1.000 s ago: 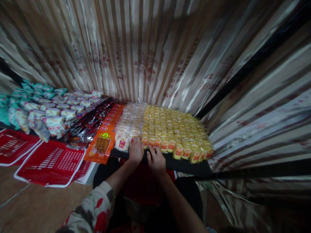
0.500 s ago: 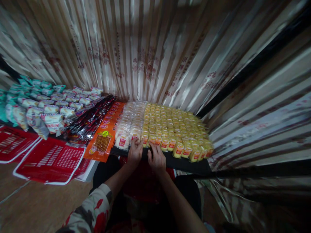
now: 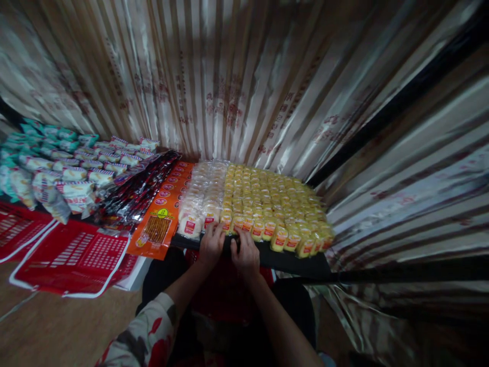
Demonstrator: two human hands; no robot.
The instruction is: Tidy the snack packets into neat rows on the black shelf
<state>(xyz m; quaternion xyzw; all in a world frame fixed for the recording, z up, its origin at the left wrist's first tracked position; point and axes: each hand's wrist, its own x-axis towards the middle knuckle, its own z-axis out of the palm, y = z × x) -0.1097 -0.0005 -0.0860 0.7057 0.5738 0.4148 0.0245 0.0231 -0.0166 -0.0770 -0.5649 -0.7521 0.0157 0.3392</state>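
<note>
A black shelf carries rows of small yellow snack packets and, to their left, rows of pale white packets. My left hand rests at the shelf's front edge, its fingers curled against the front white and yellow packets. Close beside it, my right hand has its fingers bent onto the front row of yellow packets. Both hands press on the packets; whether either one grips a packet is hidden by the fingers.
Orange snack bags and dark red-black packets lie to the left, then white and teal bags. Red plastic baskets lean below them. A shiny striped curtain hangs behind and to the right. Wooden floor is at lower left.
The view has drifted slightly; both hands stay at the front row, with the left hand shifted a little toward the right hand.
</note>
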